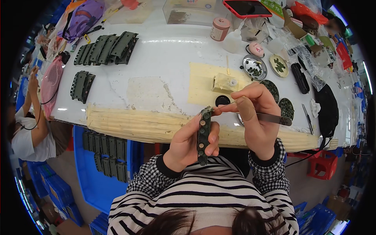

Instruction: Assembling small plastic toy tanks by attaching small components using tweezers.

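Printed characters stand on a green packet [275,8].

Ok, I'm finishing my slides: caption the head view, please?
Left hand holding a dark green strip, right hand a metal tool near the strip's far end.

Workshop: batches of look-alike green parts [102,49] on worktable [164,56], blue bin [105,194], co-worker [33,139].
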Available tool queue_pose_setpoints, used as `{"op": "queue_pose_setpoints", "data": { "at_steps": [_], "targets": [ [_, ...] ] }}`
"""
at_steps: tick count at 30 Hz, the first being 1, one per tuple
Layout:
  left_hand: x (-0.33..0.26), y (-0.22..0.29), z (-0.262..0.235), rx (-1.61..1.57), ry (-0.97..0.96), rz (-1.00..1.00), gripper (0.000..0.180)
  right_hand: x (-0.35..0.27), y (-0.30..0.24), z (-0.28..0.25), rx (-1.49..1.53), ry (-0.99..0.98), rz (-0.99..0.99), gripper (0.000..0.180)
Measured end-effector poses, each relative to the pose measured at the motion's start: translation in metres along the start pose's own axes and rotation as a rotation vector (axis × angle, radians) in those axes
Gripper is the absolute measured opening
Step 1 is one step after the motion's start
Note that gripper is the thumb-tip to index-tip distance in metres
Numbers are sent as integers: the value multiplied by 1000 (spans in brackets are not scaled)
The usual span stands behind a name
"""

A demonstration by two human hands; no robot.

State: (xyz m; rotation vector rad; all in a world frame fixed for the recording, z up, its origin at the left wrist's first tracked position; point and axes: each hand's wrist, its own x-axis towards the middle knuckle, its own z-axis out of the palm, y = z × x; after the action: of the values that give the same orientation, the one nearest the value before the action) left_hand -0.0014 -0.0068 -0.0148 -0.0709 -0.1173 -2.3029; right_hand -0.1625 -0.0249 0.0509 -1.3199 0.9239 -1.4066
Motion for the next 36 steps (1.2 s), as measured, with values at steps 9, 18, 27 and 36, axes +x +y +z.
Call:
{"op": "queue_pose_setpoints", "data": {
  "at_steps": [9,18,27,36],
  "targets": [
    [-1,-2,-1,16,25,5,45,0,1,-1,-51,-26,-5,7],
    [-1,-1,-2,51,27,7,46,1,1,-4,-22,16,19,10],
    [-1,13,22,385,189,77,55,27,18,-32,-900,214,-307,6],
    [-10,15,20,1168,267,204,62,10,3,-22,-624,200,-319,7]
  ]
}}
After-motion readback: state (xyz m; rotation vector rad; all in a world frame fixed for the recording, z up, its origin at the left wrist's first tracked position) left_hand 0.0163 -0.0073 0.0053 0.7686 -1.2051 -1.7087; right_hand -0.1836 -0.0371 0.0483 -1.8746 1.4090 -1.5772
